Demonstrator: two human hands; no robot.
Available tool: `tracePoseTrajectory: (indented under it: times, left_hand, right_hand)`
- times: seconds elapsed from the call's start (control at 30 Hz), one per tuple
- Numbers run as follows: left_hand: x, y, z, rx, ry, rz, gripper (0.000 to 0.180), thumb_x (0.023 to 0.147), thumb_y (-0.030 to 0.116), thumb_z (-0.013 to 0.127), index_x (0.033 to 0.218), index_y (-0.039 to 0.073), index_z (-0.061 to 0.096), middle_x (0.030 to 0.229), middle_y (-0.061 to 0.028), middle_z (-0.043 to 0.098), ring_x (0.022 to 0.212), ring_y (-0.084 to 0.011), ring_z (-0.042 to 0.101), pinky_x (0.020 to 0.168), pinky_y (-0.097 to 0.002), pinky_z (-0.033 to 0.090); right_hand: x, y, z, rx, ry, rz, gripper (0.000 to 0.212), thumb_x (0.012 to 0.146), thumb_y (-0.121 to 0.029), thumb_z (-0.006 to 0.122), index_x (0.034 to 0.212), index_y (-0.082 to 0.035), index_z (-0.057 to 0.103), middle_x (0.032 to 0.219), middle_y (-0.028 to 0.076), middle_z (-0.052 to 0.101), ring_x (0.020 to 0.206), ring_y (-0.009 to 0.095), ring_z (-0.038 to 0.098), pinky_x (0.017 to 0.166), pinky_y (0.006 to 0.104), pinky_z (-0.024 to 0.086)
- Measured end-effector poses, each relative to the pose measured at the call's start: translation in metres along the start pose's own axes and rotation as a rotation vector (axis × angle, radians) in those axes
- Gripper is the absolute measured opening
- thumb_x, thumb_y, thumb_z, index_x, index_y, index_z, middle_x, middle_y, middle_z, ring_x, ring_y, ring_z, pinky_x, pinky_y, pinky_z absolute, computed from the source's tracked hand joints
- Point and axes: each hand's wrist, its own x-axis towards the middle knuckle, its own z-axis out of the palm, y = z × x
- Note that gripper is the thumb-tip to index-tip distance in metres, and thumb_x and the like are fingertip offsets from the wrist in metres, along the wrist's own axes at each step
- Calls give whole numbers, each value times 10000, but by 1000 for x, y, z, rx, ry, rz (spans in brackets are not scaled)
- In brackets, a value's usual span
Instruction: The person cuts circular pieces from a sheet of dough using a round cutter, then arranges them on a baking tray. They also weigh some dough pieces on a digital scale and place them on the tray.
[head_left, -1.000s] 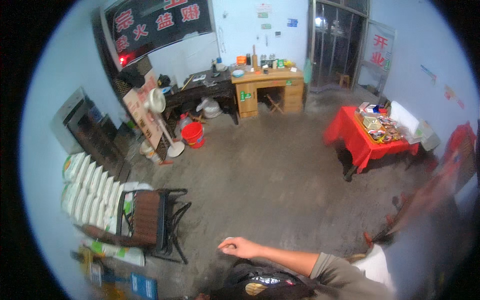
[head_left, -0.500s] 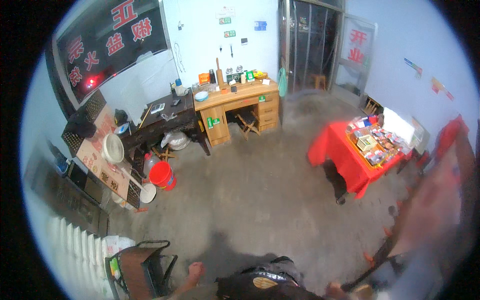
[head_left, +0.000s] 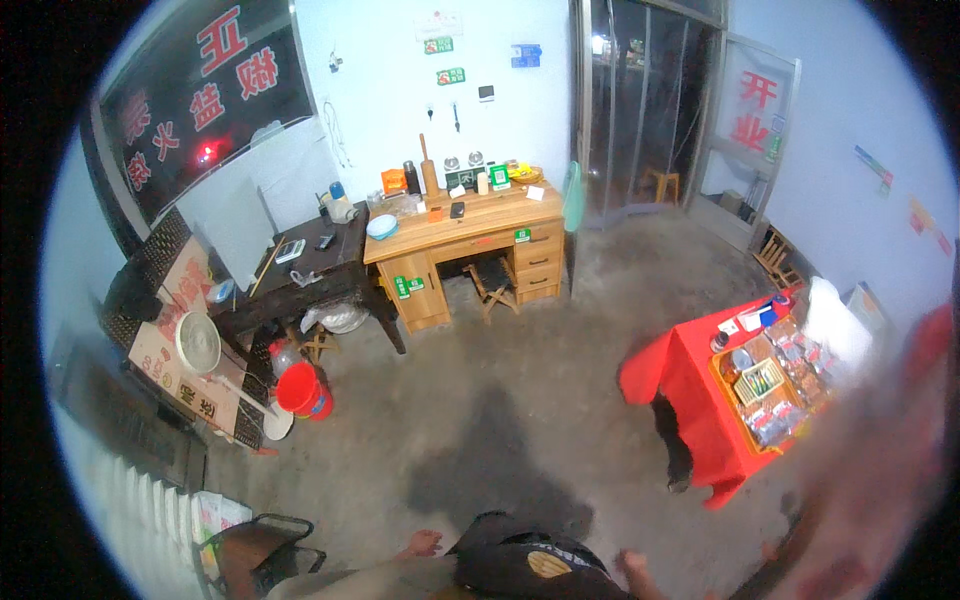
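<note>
My left hand [head_left: 424,543] hangs low beside my dark clothing [head_left: 500,560]. Its fingers are loosely apart, with nothing visible in them. On the other side of my body, my right hand [head_left: 632,563] is partly seen at the lower edge. It looks loosely open, and no object shows in it. Neither hand touches any furniture. Closest to the left hand is a dark-framed chair [head_left: 255,555]. Nearest on the right side is a table with a red cloth [head_left: 665,365], bearing an orange tray [head_left: 722,380] of packets and a small pale basket [head_left: 760,382].
A wooden desk [head_left: 470,230] stands against the far wall, with a folding stool [head_left: 492,285] under it. To its left are a dark table [head_left: 340,260], a red bucket [head_left: 304,390] and a leaning board [head_left: 185,375]. A glass door [head_left: 740,140] stands open at the far right.
The view has shifted, and the desk and the red-covered table appear larger and nearer. Both hands swing at my sides; the right hand shows more clearly now.
</note>
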Motion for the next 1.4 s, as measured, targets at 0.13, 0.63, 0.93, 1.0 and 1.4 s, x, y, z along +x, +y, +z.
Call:
tracePoseTrajectory:
  times: [0.13,0.63,0.93,1.0,1.4]
  left_hand:
    - [95,23,0,-366,-228,-234,341,909,331,663,1149,91,633,992,-91,680,962,-293,658,768,-450,503]
    - [481,-29,-217,-277,-381,-218,489,937,406,688,1292,78,613,1182,-85,693,1080,-238,655,884,-421,521]
    - [624,21,-268,-1245,-87,-649,328,998,341,638,1131,45,693,961,-58,727,835,-200,702,767,-350,575]
    - [624,20,-264,-1197,-148,-732,319,995,340,639,1123,53,695,955,-57,725,835,-198,703,750,-341,570]
    - [622,-20,-281,-1198,-555,-984,218,1002,320,550,1068,125,620,887,-48,628,786,-189,639,641,-371,503]
  right_hand:
    - [140,-24,-135,1335,370,206,95,958,-113,625,986,-51,691,720,91,656,630,195,636,556,335,501]
    - [270,-17,-243,988,16,675,183,931,-239,646,926,-56,639,816,102,666,722,248,672,587,407,530]
    - [367,-49,-323,1226,162,630,227,937,-233,671,1042,-33,645,871,123,680,735,256,690,611,369,559]
    - [400,-63,-345,1310,235,642,243,938,-231,677,1068,-28,647,883,127,683,738,257,693,616,361,565]
    - [388,-87,-374,1237,536,500,184,989,-127,670,1129,-8,656,935,84,702,810,186,700,739,332,571]
